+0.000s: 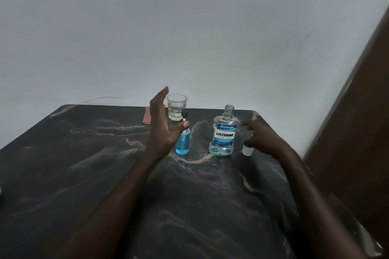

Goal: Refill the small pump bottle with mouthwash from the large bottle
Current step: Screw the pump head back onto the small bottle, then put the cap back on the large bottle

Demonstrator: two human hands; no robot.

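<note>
So the landmark here is the big mouthwash bottle (223, 132), standing upright on the dark marbled surface (84, 164) with its neck uncapped and only a little pale liquid in the bottom.

Far left of it, at the back edge, there's a reddish flat thing (146, 116), can't tell what. Next, the left hand (162, 124) is spread wide, holding nothing, thumb just in front of the small pump bottle (183, 141). That little bottle sits a bit left of the big one, pump head on, and looks mostly full of blue liquid. Behind it, left and back from the big bottle, is an empty drinking glass (176, 107).

Just right of the big bottle, the right hand (263, 139) is blurry; it hangs over a small white cap (247, 150) on the surface. I can't tell if the fingers are closed on it or only near it.

My guess at the step: wrapping up, so cap the big bottle. Steady it by the body with the left hand, set the cap square on the threads, then twist, and don't knock the pump bottle with that open hand.

Readable writing: the blue label says "LISTERINE" and "COOL MINT". The smaller print is too tiny.
</note>
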